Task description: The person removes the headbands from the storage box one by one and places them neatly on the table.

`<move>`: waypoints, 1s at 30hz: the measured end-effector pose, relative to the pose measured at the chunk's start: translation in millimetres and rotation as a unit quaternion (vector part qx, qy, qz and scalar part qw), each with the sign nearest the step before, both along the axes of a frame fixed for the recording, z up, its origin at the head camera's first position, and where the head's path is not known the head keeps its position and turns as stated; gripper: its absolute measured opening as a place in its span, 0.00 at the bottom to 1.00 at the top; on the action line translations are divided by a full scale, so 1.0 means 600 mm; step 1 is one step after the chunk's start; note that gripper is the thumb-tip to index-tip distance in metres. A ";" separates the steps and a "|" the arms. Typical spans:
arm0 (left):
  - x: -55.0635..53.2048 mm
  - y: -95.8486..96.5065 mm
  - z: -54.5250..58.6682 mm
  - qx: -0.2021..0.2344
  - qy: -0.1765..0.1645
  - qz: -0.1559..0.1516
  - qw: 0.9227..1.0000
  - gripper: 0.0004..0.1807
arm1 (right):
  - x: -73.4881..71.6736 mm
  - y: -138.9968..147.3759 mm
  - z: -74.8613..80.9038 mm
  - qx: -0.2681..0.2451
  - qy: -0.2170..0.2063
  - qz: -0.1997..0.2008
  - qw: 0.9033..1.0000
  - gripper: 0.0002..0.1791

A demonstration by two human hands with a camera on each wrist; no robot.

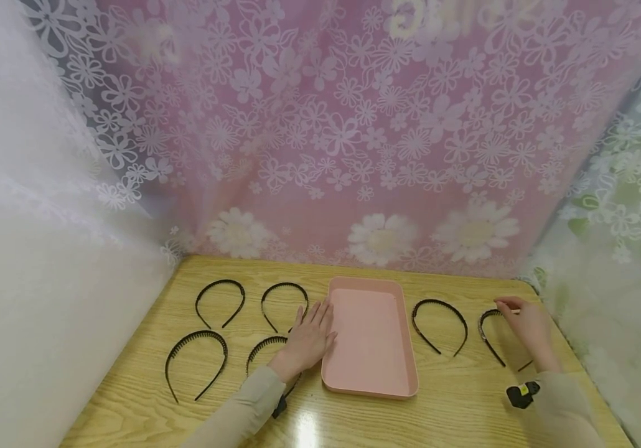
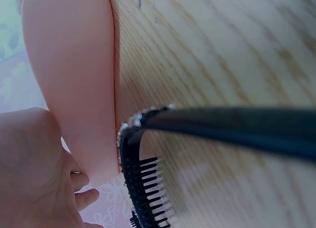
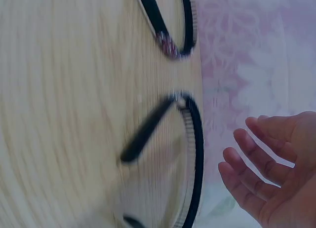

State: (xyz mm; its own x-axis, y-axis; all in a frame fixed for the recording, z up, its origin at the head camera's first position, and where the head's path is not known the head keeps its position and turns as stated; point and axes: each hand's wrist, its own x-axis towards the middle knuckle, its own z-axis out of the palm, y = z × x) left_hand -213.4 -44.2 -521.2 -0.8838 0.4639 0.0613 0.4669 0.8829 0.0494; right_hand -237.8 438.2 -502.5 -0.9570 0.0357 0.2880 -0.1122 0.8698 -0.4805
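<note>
My left hand [image 1: 309,339], its fingers stretched out, touches the left side of a pink rectangular tray [image 1: 365,336]. Beneath that wrist lies a black toothed headband [image 1: 251,356], partly covered by the arm; the left wrist view shows its comb teeth and sparkly trim close up. Over on the right, my right hand [image 1: 528,323] hovers above another black headband [image 1: 483,333] and hides part of it. In the right wrist view those fingers [image 3: 252,178] are loosely bent and hold nothing. A further headband [image 1: 438,302] lies between the tray and this one.
Three more black headbands lie on the left of the wooden table: one at the back [image 1: 221,282], one beside it [image 1: 285,285], one nearer the front [image 1: 197,334]. Flowered curtains [image 1: 320,124] hang behind and at both sides. Nothing shows inside the tray.
</note>
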 end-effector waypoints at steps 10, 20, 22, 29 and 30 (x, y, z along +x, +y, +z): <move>-0.002 -0.001 -0.004 0.002 -0.003 0.001 1.000 0.35 | 0.016 -0.113 0.024 -0.028 -0.011 0.025 0.999 0.22; -0.004 -0.005 -0.005 0.030 0.006 -0.004 1.000 0.34 | 0.047 -0.234 0.014 -0.043 -0.003 0.083 0.996 0.22; -0.003 -0.006 -0.006 0.038 0.005 -0.006 0.999 0.35 | 0.054 -0.257 0.012 -0.041 0.002 0.102 0.994 0.22; 0.003 -0.009 -0.012 0.101 -0.004 0.007 0.995 0.42 | 0.073 -0.318 -0.001 0.028 0.048 0.147 0.988 0.29; 0.005 -0.009 -0.013 0.112 0.002 0.014 0.994 0.43 | 0.075 -0.324 -0.002 0.044 0.053 0.146 0.987 0.31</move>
State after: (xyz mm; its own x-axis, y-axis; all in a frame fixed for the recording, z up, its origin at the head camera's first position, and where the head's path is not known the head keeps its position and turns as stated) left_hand -210.6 -49.7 -528.9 -0.8958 0.4136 0.1627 0.4427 0.8628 0.2439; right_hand -192.5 243.6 -504.0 -0.8875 -0.2665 0.3759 -0.4093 0.8308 -0.3771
